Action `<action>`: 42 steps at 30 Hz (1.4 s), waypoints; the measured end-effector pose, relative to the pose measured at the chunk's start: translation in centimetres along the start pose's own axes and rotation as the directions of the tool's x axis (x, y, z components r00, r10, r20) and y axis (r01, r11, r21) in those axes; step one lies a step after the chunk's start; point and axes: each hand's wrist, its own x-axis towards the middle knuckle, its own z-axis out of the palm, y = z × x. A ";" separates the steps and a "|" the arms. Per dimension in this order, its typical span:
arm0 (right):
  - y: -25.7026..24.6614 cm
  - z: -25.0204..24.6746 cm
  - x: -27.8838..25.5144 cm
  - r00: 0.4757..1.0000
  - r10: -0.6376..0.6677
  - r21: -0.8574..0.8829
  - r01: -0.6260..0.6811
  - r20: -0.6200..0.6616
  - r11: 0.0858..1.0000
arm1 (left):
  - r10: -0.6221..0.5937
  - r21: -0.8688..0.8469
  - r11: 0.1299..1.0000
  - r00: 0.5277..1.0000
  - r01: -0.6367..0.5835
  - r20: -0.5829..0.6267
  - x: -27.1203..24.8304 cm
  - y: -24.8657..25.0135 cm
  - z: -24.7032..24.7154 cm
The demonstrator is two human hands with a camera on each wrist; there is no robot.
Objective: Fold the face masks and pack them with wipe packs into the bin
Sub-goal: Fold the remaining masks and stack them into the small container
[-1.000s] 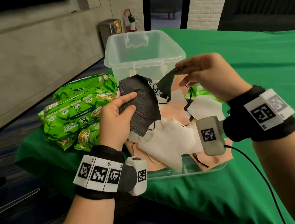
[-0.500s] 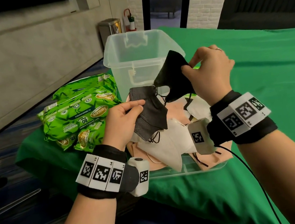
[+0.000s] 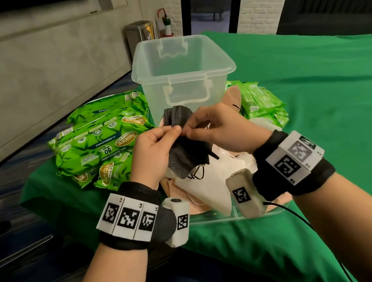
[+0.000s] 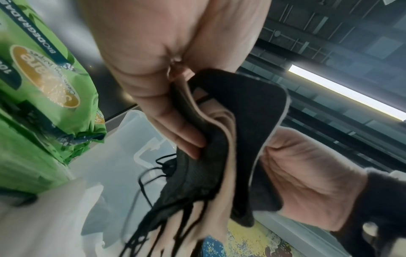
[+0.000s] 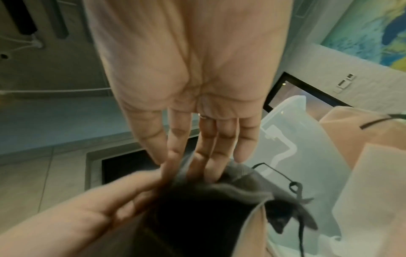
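Worktop [image 3: 317, 125]: covered by green cloth; broad bare cloth is seen from 1 to 4 o'clock of the hands, and the near edge drops off at 6 o'clock.
Bin [image 3: 183, 71]: clear and upright at 12 o'clock of the hands, its mouth unobstructed; a handle cut-out is seen in the near wall.
Wipe packs [image 3: 102, 143]: a green stack lies at 9 o'clock, just beside the bin; a paler stack [image 3: 262, 104] lies at 2 o'clock.
Mask pile [image 3: 208, 184]: white and peach masks are heaped in a shallow clear tray [image 3: 212, 217] under the hands.
Left hand [image 3: 153, 154]: the dark grey mask [image 3: 182, 157] is pinched between thumb and fingers.
Right hand [image 3: 223, 127]: the black mask [image 3: 200, 146] is pinched against the grey one; the fingertips of both hands meet.
Left wrist view: a peach layer [image 4: 222, 132] is shown between the dark layers, and ear loops [image 4: 151, 175] hang below, neither clear from the head view.
Right wrist view: long, almost straight fingers [image 5: 206, 153] are shown, tips on the grey edge.
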 end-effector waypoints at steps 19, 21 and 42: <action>1.1 -2.1 1.0 0.998 0.000 -0.047 -0.003 -0.069 0.999 | 0.071 0.072 0.994 0.990 -0.080 0.126 0.2 -0.5 0.3; 1.1 -2.3 1.0 0.998 0.001 -0.022 -0.003 -0.070 1.000 | 0.079 0.064 0.994 0.987 -0.089 0.141 0.1 -0.3 0.3; 0.8 -3.0 -0.1 0.999 0.031 0.101 -0.028 -0.030 0.995 | 0.102 0.141 0.980 0.959 -0.143 0.265 -1.2 0.2 0.3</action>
